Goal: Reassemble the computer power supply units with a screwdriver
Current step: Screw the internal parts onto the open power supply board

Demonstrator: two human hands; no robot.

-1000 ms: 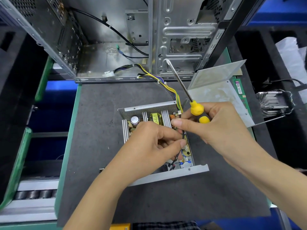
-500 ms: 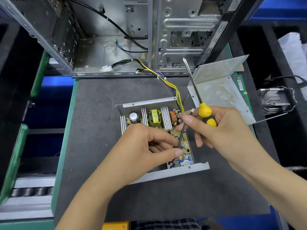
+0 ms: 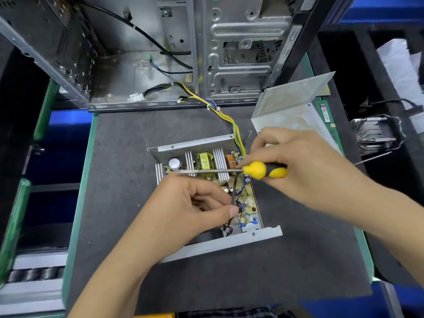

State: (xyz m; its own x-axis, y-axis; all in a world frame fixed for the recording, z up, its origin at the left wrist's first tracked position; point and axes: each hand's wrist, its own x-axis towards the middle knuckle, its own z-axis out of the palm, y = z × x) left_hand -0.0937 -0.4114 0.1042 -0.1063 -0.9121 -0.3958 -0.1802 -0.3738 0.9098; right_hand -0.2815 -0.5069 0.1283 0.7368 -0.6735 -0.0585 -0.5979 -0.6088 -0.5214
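Lower part of the open grey-metal power supply unit (image 3: 207,173), at frame centre on the dark grey bench (image 3: 114,180), covered by the left hand (image 3: 195,210); near left corner of its tray hidden under the wrist. Board components beneath the fingers not legible. Screwdriver tip blurred, lost against the heat-sink fins. Open silver computer case (image 3: 229,53) cut off by the top edge of the frame; finned metal part (image 3: 376,134) at far right partly in shadow.

Left-hand grip: thumb and forefinger pinched narrow on the black cable (image 3: 234,191) rising from the board, at right of the unit's middle; other fingers curled. Right hand (image 3: 305,166), centre right: grip wrapped shut around the yellow-and-black screwdriver (image 3: 259,170), handle end protruding from the fist, shaft lying about level and pointing toward frame left, across the unit just above the left hand. Contact of shaft with board: cannot tell.

Against half a second earlier: shaft then pointed up toward the case, now swung down to horizontal over the unit. Right-hand fingertips then on the cable's upper end, now off it. Left-hand pinch unchanged. Bent sheet-metal cover (image 3: 293,106) at upper right and yellow-black wire bundle (image 3: 229,120) running to the case in the same places.
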